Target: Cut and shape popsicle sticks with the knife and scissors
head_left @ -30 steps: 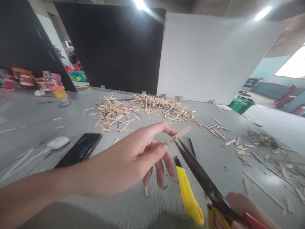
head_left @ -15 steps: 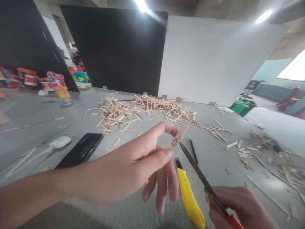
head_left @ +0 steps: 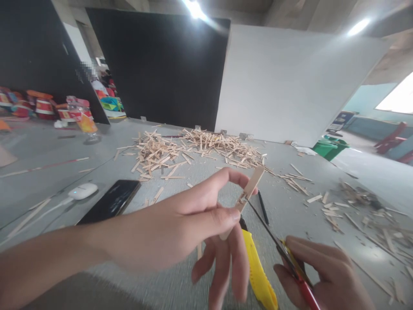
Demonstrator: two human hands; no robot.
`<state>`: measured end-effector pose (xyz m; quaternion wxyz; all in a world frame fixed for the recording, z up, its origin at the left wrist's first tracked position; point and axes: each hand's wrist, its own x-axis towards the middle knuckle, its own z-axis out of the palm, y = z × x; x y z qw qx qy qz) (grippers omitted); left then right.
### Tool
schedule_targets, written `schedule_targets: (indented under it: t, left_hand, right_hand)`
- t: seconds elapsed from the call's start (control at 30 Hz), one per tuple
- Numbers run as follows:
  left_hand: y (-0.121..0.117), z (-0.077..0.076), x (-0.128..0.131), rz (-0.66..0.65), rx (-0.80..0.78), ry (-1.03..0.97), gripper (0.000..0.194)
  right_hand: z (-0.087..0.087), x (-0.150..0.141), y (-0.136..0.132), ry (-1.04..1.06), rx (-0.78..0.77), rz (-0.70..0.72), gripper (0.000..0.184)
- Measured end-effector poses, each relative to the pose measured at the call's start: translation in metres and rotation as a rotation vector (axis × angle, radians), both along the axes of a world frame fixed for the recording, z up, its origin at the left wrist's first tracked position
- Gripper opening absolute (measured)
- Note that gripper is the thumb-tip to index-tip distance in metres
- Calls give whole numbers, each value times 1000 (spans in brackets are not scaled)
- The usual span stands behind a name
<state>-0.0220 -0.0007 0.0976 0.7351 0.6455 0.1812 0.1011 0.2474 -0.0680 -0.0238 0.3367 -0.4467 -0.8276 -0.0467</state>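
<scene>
My left hand (head_left: 193, 224) is closed in a pinch, thumb and index finger gripping a flat wooden craft stick (head_left: 254, 183) that stands tilted. A rough, splintered notch shows about halfway along the stick; its lower end comes out below my thumb. My right hand (head_left: 322, 271) is wrapped round red-handled scissors (head_left: 269, 232), whose dark, narrow blade points up and left. The blade's tip meets the stick at the notch. Below my left hand lies a yellow utility knife (head_left: 258, 271), partly hidden by the fingers. A black pen-like stick (head_left: 263, 206) lies just behind the blade.
Piles of wooden pieces (head_left: 158, 153) lie towards the back, with more scraps (head_left: 329, 211) on the right. A phone (head_left: 111, 202) and a white cabled device (head_left: 83, 190) rest at left. Black (head_left: 161, 69) and white panels (head_left: 277, 82) stand behind. A bottle (head_left: 87, 125) stands far left.
The stick has turned and moved slightly right in my left hand, showing more of its length. The scissors' tip has moved from beside the stick onto the notch, and the blade appears edge-on.
</scene>
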Motion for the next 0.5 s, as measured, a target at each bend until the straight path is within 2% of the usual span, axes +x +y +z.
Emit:
schedule_targets:
  t: [0.1,0.3,0.5]
  left_hand:
    - [-3,-1,0,0,16,19,15]
    - [-11,-9,3,99,83,36,17]
    - [-6,-5,2,40,62,77,13]
  right_hand:
    - [-3,0,-1,-21,9,-12,32]
    - [-5,0,-1,-36,24,-10,30]
    - [-1,-3,0,-34,35,-15,29]
